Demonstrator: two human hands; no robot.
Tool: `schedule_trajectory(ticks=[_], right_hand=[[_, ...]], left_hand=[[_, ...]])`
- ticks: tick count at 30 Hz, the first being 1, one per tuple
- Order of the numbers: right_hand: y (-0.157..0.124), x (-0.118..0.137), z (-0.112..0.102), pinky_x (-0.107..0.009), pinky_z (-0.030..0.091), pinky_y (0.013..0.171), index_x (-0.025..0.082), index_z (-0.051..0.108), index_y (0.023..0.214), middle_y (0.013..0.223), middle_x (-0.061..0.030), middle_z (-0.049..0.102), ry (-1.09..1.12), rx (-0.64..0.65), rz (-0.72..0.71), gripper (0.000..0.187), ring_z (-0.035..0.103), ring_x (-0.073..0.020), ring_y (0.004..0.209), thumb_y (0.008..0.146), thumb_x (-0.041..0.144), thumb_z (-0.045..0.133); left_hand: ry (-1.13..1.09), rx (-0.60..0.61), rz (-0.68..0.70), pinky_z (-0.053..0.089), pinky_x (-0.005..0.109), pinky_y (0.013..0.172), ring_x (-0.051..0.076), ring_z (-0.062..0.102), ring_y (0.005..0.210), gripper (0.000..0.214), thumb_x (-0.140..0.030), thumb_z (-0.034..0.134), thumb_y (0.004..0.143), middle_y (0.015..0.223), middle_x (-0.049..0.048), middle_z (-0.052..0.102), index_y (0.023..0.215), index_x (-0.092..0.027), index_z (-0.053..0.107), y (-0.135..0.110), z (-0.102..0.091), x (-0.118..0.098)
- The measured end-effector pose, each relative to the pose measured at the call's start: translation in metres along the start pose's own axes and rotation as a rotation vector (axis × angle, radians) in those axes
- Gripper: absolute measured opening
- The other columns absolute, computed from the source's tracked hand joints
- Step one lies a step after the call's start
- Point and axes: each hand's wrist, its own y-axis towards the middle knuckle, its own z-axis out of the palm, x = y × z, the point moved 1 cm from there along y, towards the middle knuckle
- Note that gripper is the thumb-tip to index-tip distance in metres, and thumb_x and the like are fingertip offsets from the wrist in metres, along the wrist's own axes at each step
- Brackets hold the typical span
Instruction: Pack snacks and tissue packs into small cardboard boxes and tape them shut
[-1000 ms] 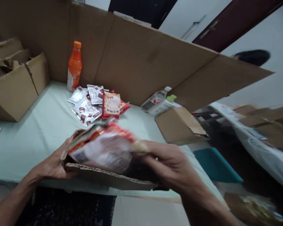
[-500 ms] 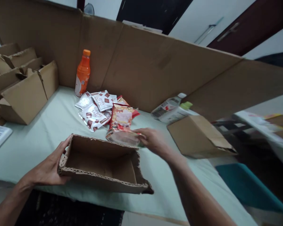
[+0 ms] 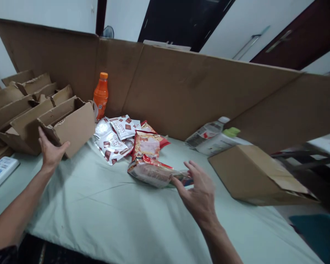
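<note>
My left hand (image 3: 52, 150) spans the near end of a small open cardboard box (image 3: 76, 126), its thumb against the front wall and its fingers at the far side. This box stands beside a group of similar boxes at the left. Over the right end of a clear-fronted food packet (image 3: 154, 173) is my right hand (image 3: 198, 192), thumb and fingers apart. The packet lies on the cloth, against a red and gold packet (image 3: 147, 145). Behind them, several white and brown sachets (image 3: 114, 146) lie in a pile.
An orange bottle (image 3: 101, 96) stands by the cardboard partition (image 3: 181, 88). More cardboard boxes (image 3: 24, 117) and a white label-covered object (image 3: 2, 172) are at left. To the right, a clear bottle (image 3: 206, 132) and a green-capped container (image 3: 217, 143) lean behind a closed carton (image 3: 258, 176).
My left hand has carried the cardboard box from the front middle to the boxes at left. The packet has come down onto the cloth, and my right hand's fingers have spread.
</note>
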Motion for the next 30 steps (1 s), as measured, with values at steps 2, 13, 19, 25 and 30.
schedule_trajectory(ticks=[2,13,19,25,30], right_hand=[[-0.012,-0.001,-0.002,-0.060,0.045,0.105,0.021,0.058,0.141,0.140,-0.0219,0.063,0.006,-0.042,0.035,0.056,0.062,-0.0399,0.126,0.094,0.051,0.062],[-0.042,-0.016,0.005,-0.054,0.061,0.090,0.023,0.035,0.156,0.157,-0.0241,0.046,0.454,0.046,0.627,0.092,0.058,-0.0402,0.134,0.080,0.057,0.074],[-0.021,-0.006,0.033,-0.041,0.063,0.089,0.019,0.042,0.152,0.137,-0.0185,0.066,0.656,0.182,0.674,0.082,0.069,-0.0307,0.120,0.081,0.048,0.070],[-0.014,-0.006,0.029,-0.036,0.064,0.078,0.022,0.054,0.144,0.133,-0.0133,0.071,0.600,0.265,0.566,0.075,0.070,-0.0289,0.118,0.076,0.043,0.074],[0.023,-0.093,-0.041,-0.054,0.050,0.104,0.017,0.058,0.135,0.148,-0.0230,0.058,0.278,0.078,0.639,0.067,0.055,-0.0377,0.136,0.074,0.040,0.071]], left_hand=[[0.005,-0.031,-0.026,0.019,0.061,0.131,0.046,0.021,0.157,0.129,-0.026,0.087,0.069,0.166,0.0305,0.025,0.166,-0.005,0.004,0.021,0.030,-0.001],[0.020,0.144,-0.005,0.012,0.055,0.132,0.048,0.001,0.160,0.120,-0.062,0.068,0.089,0.174,0.0192,-0.010,0.163,-0.006,-0.009,0.089,0.095,-0.033],[0.048,0.428,0.167,0.012,0.067,0.131,0.052,0.005,0.160,0.104,-0.055,0.072,0.078,0.172,0.0216,0.013,0.160,-0.012,0.023,0.011,0.091,-0.032],[0.066,0.629,0.377,0.054,0.059,0.105,0.040,0.062,0.124,0.044,-0.052,0.059,0.086,0.125,0.0126,0.065,0.121,-0.025,0.062,-0.073,0.073,-0.036],[-0.101,0.808,0.707,0.062,0.037,0.084,0.025,0.074,0.090,0.014,-0.038,0.061,0.095,0.095,0.0030,0.076,0.102,-0.028,0.068,-0.114,0.062,-0.056]])
